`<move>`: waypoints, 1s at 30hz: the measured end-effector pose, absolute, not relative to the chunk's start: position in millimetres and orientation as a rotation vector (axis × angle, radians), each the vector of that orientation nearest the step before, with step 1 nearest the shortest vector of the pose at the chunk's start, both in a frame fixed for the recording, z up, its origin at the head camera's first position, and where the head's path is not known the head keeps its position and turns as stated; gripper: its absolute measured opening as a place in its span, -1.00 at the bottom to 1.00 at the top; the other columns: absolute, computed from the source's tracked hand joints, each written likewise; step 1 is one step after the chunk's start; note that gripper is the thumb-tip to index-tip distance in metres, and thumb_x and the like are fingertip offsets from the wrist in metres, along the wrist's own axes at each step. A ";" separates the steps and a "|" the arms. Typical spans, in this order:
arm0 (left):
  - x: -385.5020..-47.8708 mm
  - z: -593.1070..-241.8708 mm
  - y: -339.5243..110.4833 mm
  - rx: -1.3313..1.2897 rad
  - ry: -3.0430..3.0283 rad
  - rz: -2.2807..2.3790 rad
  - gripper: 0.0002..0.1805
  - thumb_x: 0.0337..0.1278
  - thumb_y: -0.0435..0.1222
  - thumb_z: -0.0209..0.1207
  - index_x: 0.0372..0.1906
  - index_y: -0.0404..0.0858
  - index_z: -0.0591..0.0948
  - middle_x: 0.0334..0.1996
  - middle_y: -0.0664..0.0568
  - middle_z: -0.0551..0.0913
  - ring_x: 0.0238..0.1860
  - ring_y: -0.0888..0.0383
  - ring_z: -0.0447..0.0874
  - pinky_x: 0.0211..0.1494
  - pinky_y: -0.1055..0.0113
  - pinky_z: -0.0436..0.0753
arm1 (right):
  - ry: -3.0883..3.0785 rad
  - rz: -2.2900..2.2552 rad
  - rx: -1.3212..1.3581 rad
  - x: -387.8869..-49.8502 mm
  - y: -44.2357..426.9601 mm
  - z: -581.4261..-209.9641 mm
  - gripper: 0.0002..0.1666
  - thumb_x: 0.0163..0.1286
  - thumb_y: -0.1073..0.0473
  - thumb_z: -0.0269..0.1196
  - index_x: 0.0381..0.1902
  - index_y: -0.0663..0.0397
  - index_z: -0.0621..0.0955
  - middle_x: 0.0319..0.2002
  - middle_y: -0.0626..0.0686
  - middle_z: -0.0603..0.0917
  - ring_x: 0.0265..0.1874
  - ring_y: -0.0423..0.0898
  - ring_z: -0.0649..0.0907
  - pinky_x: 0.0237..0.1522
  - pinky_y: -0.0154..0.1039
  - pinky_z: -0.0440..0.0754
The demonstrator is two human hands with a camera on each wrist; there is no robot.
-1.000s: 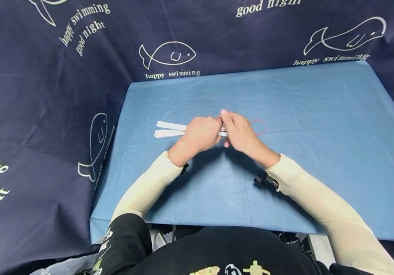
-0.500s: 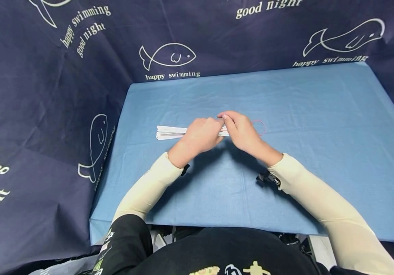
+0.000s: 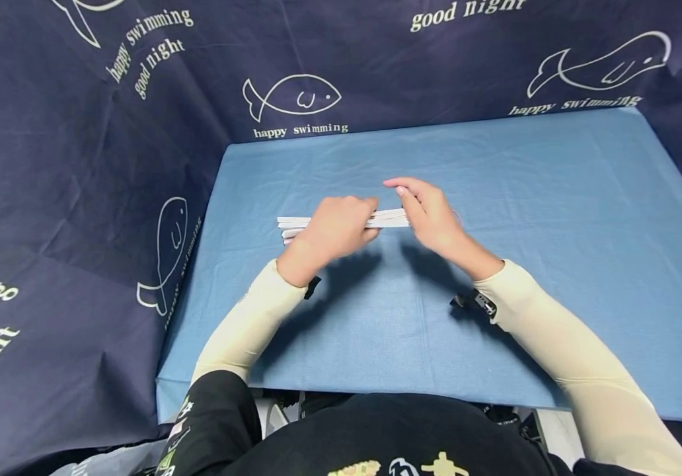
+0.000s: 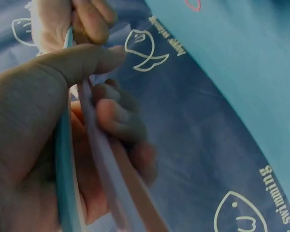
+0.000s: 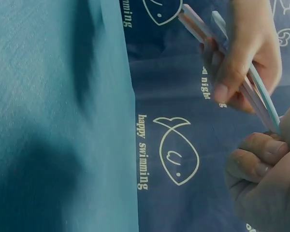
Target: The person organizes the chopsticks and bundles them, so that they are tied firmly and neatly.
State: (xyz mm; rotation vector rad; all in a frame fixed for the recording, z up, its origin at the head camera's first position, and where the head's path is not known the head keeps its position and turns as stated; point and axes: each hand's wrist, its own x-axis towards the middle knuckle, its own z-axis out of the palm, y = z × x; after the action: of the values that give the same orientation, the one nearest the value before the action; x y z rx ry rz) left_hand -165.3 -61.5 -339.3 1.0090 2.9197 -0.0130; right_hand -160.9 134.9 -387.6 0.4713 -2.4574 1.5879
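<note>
My left hand (image 3: 338,228) grips several long pale strips (image 3: 390,218) around their middle, above the table; their left ends stick out fanned past the wrist. In the left wrist view the strips (image 4: 65,169) look pale blue, lilac and brownish, with the thumb laid across them. The right hand (image 3: 436,221) is at the strips' right end, its lower fingers curled round that end in the right wrist view, where the hand (image 5: 268,179) is at the lower right. Its index finger and thumb reach up beyond the strips. A thin pink loop (image 3: 457,217) is partly hidden behind this hand.
A blue cloth (image 3: 555,264) covers the table. Dark blue fabric (image 3: 436,73) with white fish and lettering hangs along its back and left sides. The person's dark shirt (image 3: 400,430) is at the front edge.
The hands have moved apart, left hand leftward and right hand rightward, baring more of the strips between them. The right index finger and thumb have lifted off the left hand.
</note>
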 end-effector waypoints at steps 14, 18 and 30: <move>-174.1 -326.6 -94.2 0.831 2.883 -0.004 -0.76 0.35 -0.01 0.24 -0.22 -0.10 0.59 -0.39 0.05 0.66 -0.35 0.01 0.66 -0.23 -0.03 0.64 | -2.414 1.578 0.441 -162.4 152.0 -379.4 -0.57 0.69 0.13 -0.01 0.26 0.05 0.70 -0.66 -0.08 0.36 -0.76 -0.22 0.32 -0.59 -0.31 0.29; -174.4 -326.1 -101.8 0.813 2.868 0.022 -0.74 0.34 -0.01 0.24 -0.22 -0.12 0.60 -0.38 0.04 0.68 -0.34 0.00 0.66 -0.23 -0.02 0.64 | -2.426 1.573 0.420 -161.4 154.0 -377.5 -0.57 0.69 0.12 -0.01 0.26 0.05 0.70 -0.69 -0.10 0.33 -0.76 -0.22 0.30 -0.57 -0.30 0.28; -173.2 -324.4 -116.2 0.833 2.884 0.059 -0.71 0.31 0.01 0.28 -0.28 -0.13 0.62 -0.44 0.04 0.66 -0.38 0.00 0.63 -0.27 0.01 0.61 | -2.412 1.592 0.413 -161.9 158.2 -375.2 -0.58 0.69 0.15 0.00 0.26 0.06 0.70 -0.70 -0.15 0.33 -0.78 -0.26 0.30 -0.60 -0.32 0.27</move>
State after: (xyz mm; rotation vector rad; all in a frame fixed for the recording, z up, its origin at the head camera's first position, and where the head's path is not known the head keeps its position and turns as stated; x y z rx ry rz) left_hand -173.2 -116.2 -324.4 0.8326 2.8840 0.0594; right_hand -161.9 158.2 -375.2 0.4126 -2.4120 1.5918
